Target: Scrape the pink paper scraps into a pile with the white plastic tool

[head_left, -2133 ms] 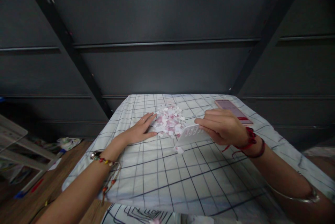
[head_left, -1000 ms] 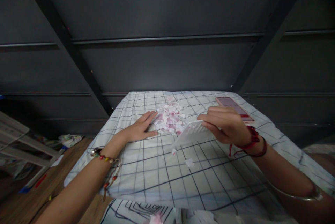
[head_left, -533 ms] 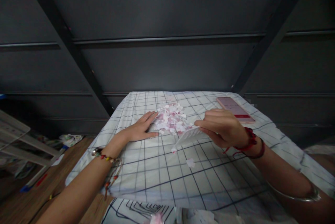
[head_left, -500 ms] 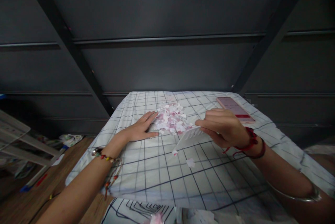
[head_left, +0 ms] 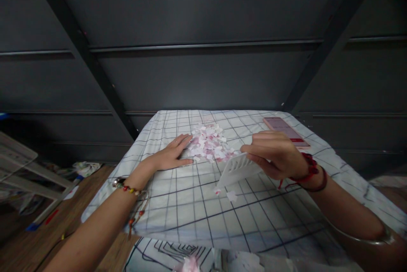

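My left hand [head_left: 174, 153] lies flat on the checked cloth, fingers stretched out, their tips at the left edge of a heap of torn paper scraps [head_left: 208, 142], white and pink. In my right hand [head_left: 275, 155] a thin white slotted plate [head_left: 237, 170] is pinched by its upper right part and held tilted. Its lower left corner is down by a small scrap [head_left: 217, 192] with a red mark. Just right of that lies a loose white scrap [head_left: 232, 196]. My fingers hide the plate's right end.
A phone [head_left: 286, 131] with a lit screen lies at the back right of the white checked cloth [head_left: 190, 204]. Dark panels [head_left: 203, 81] rise behind it. A pale frame [head_left: 32, 174] stands on the floor at left. Pink and clear wrapping [head_left: 190, 264] shows at the front edge.
My right hand has shifted slightly right with the plate, which now stands more upright and shows its slots clearly. The red-marked scrap has moved slightly right and nearer. My left hand stays put.
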The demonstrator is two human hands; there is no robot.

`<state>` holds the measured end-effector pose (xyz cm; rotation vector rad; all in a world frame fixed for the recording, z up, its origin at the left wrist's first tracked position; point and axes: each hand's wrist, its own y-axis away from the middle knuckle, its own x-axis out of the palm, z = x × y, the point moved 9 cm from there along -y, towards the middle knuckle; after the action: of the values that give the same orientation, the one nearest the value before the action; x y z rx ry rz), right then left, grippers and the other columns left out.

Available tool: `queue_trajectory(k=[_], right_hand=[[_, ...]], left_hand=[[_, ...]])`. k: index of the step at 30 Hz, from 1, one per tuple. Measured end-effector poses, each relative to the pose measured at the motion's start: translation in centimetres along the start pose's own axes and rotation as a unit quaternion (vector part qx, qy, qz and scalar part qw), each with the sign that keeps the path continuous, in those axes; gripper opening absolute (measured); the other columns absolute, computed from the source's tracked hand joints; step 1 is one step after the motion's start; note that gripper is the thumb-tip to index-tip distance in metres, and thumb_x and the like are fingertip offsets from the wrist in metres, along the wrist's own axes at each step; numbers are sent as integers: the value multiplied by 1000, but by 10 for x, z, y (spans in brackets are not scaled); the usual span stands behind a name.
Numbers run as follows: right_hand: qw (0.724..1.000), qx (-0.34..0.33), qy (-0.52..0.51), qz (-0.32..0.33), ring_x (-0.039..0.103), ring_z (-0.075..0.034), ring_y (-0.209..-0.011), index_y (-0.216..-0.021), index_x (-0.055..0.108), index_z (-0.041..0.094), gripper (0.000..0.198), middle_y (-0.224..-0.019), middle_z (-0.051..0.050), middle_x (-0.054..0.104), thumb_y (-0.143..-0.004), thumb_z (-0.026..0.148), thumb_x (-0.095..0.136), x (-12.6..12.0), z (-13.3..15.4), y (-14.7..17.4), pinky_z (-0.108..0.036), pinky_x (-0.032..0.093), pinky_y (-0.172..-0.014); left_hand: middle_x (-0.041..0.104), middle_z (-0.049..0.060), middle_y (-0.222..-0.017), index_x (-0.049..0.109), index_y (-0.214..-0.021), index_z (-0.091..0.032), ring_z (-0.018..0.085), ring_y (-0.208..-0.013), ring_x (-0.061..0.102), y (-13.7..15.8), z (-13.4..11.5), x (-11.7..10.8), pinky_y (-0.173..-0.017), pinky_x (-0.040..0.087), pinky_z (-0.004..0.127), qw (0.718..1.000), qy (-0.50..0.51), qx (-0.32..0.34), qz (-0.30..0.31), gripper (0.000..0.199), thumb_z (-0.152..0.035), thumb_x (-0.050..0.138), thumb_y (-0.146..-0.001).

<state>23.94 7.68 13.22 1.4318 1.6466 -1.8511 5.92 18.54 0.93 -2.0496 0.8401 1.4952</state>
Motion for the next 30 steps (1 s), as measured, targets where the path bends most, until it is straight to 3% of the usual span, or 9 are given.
queue_trajectory(k=[8,16,20,26,30], right_hand=[[996,15,89,-17,41,-12,-55,-74,52,18,19,-54,1,47,-85,20,37,-2,-3,-1,-26,29,-53],[996,8,88,9,41,-12,-53,-69,51,19,21,-54,1,47,-85,21,39,-7,-9,3,-26,31,-53],[995,15,91,-26,43,-12,-55,-72,53,18,20,-56,0,49,-86,21,38,-13,-11,4,-26,32,-55],[997,-14,74,-5,39,-11,-53,-73,54,18,23,-54,2,45,-86,22,36,3,-2,-1,-25,29,-52],[999,-10,49,2,39,-11,-53,-75,53,19,21,-55,2,45,-87,24,36,-1,-7,3,-25,30,-53]], left_hand=[[5,11,-148,6,-141,-21,33,-132,7,1,-2,-2,-106,15,46,1000,-1,-1,-2,81,-63,41,-82],[9,11,-147,10,-141,-22,34,-132,10,2,-1,-3,-105,19,48,1000,4,1,-14,78,-60,44,-82],[8,11,-147,9,-141,-21,34,-132,10,2,-1,-2,-105,18,48,1000,-1,1,-10,79,-61,43,-82],[6,11,-148,7,-141,-20,32,-132,10,0,-3,-2,-106,18,45,1000,-4,-1,-6,80,-62,42,-83],[8,11,-148,8,-141,-21,32,-132,12,0,-4,-3,-105,19,46,1000,-5,2,-8,78,-62,41,-83]])
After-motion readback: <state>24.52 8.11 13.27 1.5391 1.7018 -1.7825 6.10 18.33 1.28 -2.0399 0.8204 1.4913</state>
